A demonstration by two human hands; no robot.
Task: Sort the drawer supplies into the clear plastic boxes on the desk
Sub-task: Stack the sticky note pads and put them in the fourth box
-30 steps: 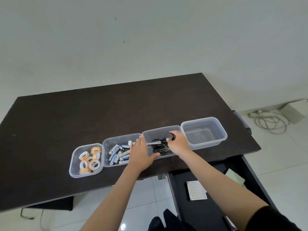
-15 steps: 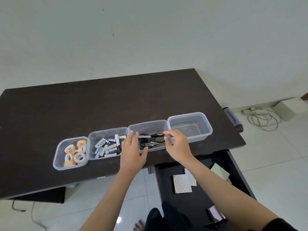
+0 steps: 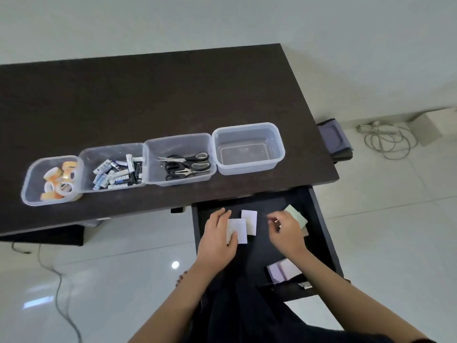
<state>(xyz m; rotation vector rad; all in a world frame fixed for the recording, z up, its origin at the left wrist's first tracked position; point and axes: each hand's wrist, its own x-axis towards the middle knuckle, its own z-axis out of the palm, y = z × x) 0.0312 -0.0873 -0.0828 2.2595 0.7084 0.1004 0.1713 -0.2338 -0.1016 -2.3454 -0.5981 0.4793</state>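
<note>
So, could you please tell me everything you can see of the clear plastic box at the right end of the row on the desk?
The clear plastic box at the right end of the row is rectangular with rounded corners, a thickened rim and see-through, faintly bluish walls. It stands upright and lidless on the dark brown desk, near the desk's front right corner, above the open black drawer. Nothing shows inside it. Its left wall sits against, or very close to, the neighbouring clear box holding black-handled scissors. Neither hand touches it.

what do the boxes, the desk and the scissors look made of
Boxes: clear, slightly frosted plastic; the contents show through the walls. Desk: dark, matte, probably wood laminate. Scissors: shiny metal blades, black and grey handles, likely plastic.
</note>
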